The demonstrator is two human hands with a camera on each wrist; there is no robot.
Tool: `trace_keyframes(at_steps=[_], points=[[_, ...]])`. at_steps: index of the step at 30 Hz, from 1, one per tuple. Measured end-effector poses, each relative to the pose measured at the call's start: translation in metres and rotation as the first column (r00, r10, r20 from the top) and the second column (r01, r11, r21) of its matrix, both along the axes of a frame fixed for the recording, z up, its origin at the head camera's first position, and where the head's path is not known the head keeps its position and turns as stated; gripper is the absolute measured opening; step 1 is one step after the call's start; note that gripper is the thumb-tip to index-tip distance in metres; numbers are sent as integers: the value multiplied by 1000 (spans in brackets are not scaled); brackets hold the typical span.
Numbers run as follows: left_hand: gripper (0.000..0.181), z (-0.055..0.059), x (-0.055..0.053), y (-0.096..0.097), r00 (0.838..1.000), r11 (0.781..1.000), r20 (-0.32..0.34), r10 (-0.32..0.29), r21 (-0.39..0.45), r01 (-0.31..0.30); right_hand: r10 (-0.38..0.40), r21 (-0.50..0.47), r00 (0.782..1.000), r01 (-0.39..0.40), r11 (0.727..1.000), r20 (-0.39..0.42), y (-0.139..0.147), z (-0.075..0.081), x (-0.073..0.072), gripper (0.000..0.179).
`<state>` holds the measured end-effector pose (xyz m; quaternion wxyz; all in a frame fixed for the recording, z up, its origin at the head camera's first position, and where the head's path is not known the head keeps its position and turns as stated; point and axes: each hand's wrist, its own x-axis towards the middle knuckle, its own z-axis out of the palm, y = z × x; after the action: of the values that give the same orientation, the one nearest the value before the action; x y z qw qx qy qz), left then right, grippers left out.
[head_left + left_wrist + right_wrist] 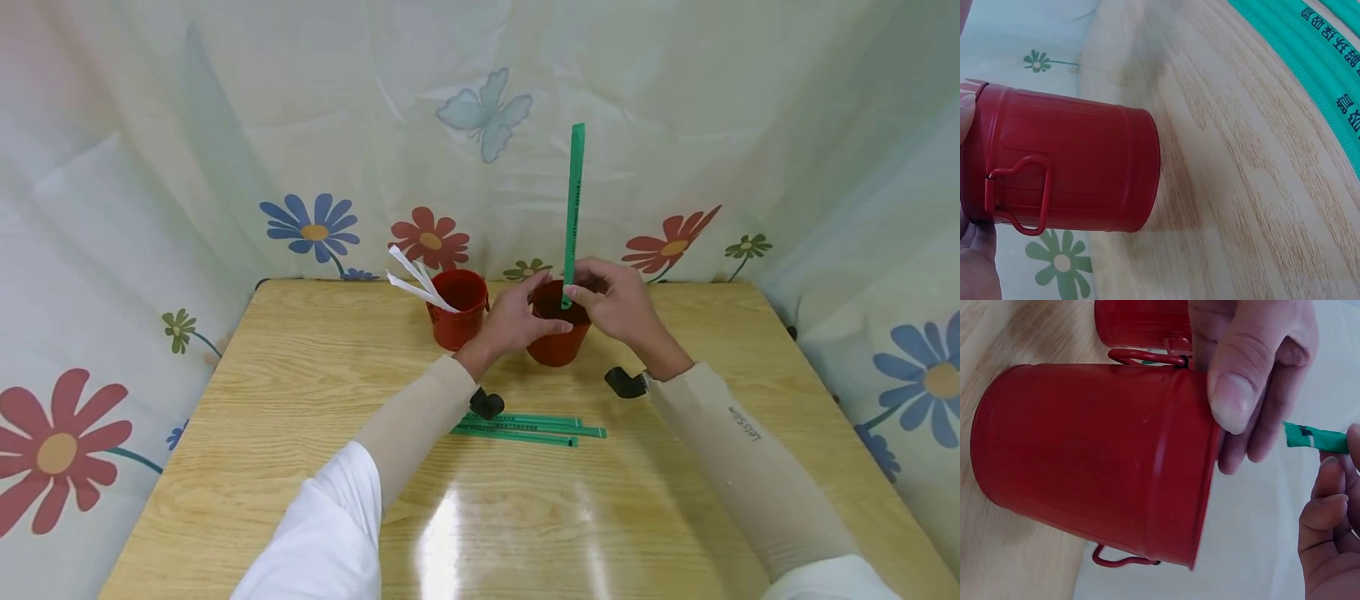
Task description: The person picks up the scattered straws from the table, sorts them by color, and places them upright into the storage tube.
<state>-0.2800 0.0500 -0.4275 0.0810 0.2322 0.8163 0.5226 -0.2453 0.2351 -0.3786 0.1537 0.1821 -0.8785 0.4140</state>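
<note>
My left hand [517, 315] grips the rim of a small red metal bucket [558, 348] at the back of the table, thumb on the outside in the right wrist view. The bucket [1079, 162] has wire handles on its sides. Between thumb and fingers, my right hand [621, 304] pinches the lower end of a long straw in green wrapping [574, 200]. It stands nearly upright over the bucket's mouth. In the right wrist view the tip of the green wrapping [1313, 437] shows just beyond the rim.
A second red bucket [459, 327] stands to the left, with several white paper-wrapped sticks [420, 287] leaning out. Several more green-wrapped straws [525, 427] lie on the wooden table [300, 433] nearer me. A flowered curtain [360, 125] surrounds the table's back and sides.
</note>
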Motion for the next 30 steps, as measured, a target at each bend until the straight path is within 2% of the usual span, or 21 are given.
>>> trace_keyframes(at_steps=[6,13,17,20,22,27,30], points=[[86,0,0,1,1000,1000,4,-13,4,13,1,39,1000,-1,999,-10,0,-9,-4,9],[85,1,-1,0,1000,1000,0,-17,4,17,22,77,999,-25,997,36,-2,-16,-4,10],[81,0,-3,0,999,1000,-38,-28,10,29,15,109,999,-21,994,50,-3,-19,-3,9],[72,-1,-3,0,997,999,-70,-40,20,42,-2,125,998,-6,992,70,-2,-23,-3,13],[71,-1,-3,-1,997,999,-70,-44,26,45,-17,129,997,7,992,76,-2,-24,-2,15],[77,-1,-3,-2,998,999,-57,-32,22,34,-20,113,1000,21,993,-7,-2,-29,5,10],[80,1,-2,-1,999,1000,-48,-21,-2,20,-8,79,996,15,997,-87,-2,-32,16,5]])
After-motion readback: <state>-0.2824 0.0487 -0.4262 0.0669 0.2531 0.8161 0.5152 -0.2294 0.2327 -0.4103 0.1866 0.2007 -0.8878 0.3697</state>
